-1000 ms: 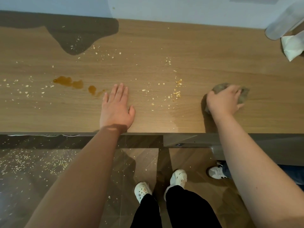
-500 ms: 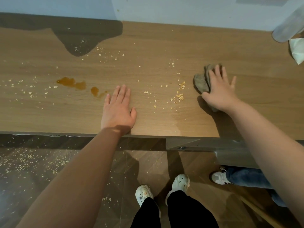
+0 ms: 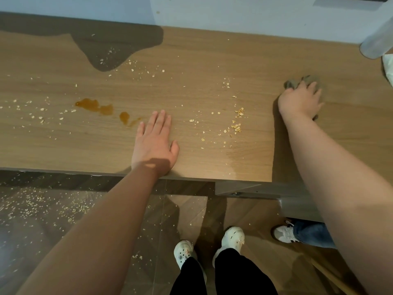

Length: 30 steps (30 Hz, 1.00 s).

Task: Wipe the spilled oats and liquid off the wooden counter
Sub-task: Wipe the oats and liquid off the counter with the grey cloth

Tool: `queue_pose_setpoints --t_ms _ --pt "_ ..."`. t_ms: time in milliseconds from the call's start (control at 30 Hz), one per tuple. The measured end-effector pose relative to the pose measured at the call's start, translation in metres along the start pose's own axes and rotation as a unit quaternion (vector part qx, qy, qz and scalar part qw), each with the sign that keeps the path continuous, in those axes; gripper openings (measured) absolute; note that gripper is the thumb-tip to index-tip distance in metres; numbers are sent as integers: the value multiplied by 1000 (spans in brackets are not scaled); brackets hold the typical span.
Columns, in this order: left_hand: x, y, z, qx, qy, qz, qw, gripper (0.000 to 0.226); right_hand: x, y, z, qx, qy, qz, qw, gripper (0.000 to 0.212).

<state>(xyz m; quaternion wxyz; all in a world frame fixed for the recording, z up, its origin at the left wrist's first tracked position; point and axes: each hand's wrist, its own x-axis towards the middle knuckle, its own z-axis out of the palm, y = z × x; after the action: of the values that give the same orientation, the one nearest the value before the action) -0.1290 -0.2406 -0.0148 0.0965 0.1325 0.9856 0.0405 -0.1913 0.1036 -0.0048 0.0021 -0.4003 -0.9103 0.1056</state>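
Head view. Right hand [image 3: 301,101] out at about two o'clock on the wooden counter [image 3: 191,60], fingers curled down over a bunched grey-brown cloth [image 3: 297,83], pressing it to the wood; cloth peeking out at the fingertips and by the wrist. Left hand [image 3: 155,141] at centre, flat, palm down, fingers straight and close together, holding nothing, heel near the counter's front edge. Oats [image 3: 237,121] in a small cluster at about four o'clock of centre, between the two hands; more flakes strewn thin toward nine and eleven o'clock. Amber liquid [image 3: 93,105] pooled at about nine o'clock, well apart from the cloth, a smaller blot just beyond the left fingertips. Dark shadow at eleven o'clock against the wall. Flakes also down on the floor at seven o'clock.

Step in hand, by judgement: wiping on the right end, with most of the mess untouched. Next move likely: sweep leftward through the oat cluster, firm flat pressure, gathering rather than scattering, then on to the liquid.
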Motion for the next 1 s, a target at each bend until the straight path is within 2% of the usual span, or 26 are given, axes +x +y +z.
queue_pose_setpoints --t_ms 67,167,267,333,400,467,533,567,633,733,800,933,1000 --pt "1 -1 0 -2 -2 -3 1000 66 13 -19 0 8 -11 -45 999 55" --pt "2 -1 0 -2 -4 -2 1000 67 4 -42 5 21 -35 -159 986 53" --pt "1 -1 0 2 -9 -2 1000 67 -38 -39 11 17 -51 -311 949 50" --pt "1 -1 -1 2 -9 -2 1000 67 -51 -20 11 24 -57 -380 923 48" --pt "1 -1 -1 4 -12 0 1000 67 -38 2 5 39 -43 -339 939 49" --pt "1 -1 -1 8 -13 0 1000 67 -24 14 1 72 -7 -197 978 50" --pt "2 -1 -1 7 -14 0 1000 67 -36 5 5 67 13 -101 992 52" --pt "1 -1 -1 3 -14 -1 1000 67 -53 -6 9 62 19 -107 992 56" --pt "1 -1 -1 -2 -13 0 1000 67 -87 -22 18 51 4 -199 979 58" --pt "0 -1 -1 -2 -10 0 1000 66 -105 -19 18 41 -48 -308 949 49" --pt "1 -1 0 -1 -7 0 1000 66 -88 -2 11 57 -53 -283 956 47" --pt "1 -1 0 -1 -9 2 1000 65 -84 13 9 98 19 -102 990 48" --pt "0 -2 -1 -2 -8 0 1000 65 -113 -5 14 82 20 -112 990 49"
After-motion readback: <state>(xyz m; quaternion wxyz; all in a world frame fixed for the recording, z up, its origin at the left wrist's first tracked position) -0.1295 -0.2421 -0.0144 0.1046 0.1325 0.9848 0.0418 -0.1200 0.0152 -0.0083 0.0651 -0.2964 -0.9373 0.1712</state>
